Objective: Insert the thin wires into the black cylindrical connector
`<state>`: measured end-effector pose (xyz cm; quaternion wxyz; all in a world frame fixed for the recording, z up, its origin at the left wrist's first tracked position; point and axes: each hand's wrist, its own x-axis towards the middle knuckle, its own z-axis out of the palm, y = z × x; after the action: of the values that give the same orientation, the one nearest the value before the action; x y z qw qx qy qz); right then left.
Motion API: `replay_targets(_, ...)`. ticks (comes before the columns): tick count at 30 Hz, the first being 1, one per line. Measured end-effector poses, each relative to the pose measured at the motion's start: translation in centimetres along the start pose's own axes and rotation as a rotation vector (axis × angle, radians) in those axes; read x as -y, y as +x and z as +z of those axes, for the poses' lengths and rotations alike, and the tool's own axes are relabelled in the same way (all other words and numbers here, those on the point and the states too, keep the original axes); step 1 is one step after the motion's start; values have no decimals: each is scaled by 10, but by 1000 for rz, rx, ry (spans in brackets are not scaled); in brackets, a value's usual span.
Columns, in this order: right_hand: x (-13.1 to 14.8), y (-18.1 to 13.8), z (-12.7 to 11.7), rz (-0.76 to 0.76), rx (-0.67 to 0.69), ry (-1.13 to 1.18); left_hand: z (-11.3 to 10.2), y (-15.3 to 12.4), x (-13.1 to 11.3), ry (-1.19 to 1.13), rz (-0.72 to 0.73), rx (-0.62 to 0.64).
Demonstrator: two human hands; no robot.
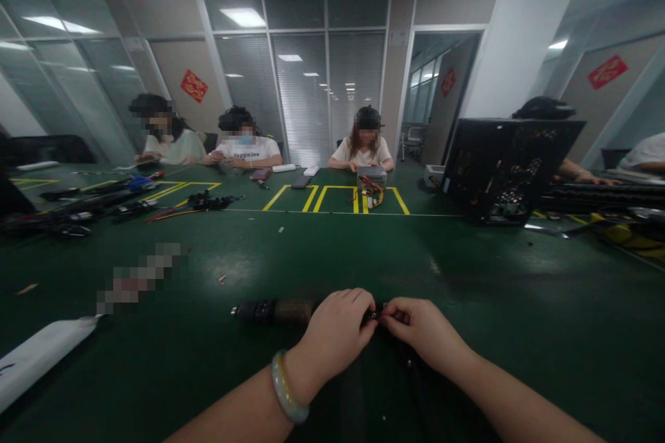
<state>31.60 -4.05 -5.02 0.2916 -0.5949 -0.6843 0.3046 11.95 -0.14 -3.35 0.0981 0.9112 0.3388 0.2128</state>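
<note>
A dark cylinder-shaped tool [294, 311] lies across the green table in front of me, black at its left end and brownish along the body. A short metal tip points left from it. My left hand [340, 325], with a jade-coloured bangle on the wrist, is wrapped over the tool's right part. My right hand [423, 325] is closed in a pinch at that end, its fingertips close to those of my left hand. What the pinch holds is too small and covered to name. A dark cord-like strip [410, 367] runs down below my right hand.
A white long object [46, 353] lies at the left. Black cables [202, 202] and tools are heaped at the far left. An open black computer case [512, 169] stands at the right. Across the table several people sit; a power supply [373, 173] is before one.
</note>
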Motion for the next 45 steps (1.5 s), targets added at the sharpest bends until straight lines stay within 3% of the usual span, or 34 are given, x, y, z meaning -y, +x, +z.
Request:
replay_targets(21, 3, 0, -1, -5, -4, -32, 3, 2, 3, -5, 63, 17)
replay_targets(45, 4, -2, -4, 3, 10, -21, 1, -1, 1, -12, -3, -5)
